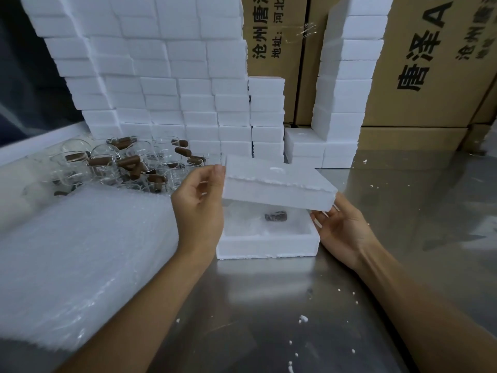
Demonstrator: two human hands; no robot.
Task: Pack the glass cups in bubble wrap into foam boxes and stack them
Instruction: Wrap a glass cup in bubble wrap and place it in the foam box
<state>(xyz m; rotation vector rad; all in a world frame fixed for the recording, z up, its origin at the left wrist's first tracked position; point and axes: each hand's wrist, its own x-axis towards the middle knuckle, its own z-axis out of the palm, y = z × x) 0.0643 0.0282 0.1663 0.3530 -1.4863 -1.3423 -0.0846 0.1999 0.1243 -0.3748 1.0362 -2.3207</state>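
Steel table (376, 238): wrapped cup (269, 219) sits in foam box (266, 247); left hand (199, 203) and right hand (341, 227) pinch lid (277, 184) above it, unclosed; loose cups (121, 162) left of centre unpacked

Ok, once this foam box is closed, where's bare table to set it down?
Bare steel table lies right of the open foam box, up to the cardboard cartons, and in front between your forearms. The left is crowded: bubble wrap stack, glass cups, stacked foam boxes.
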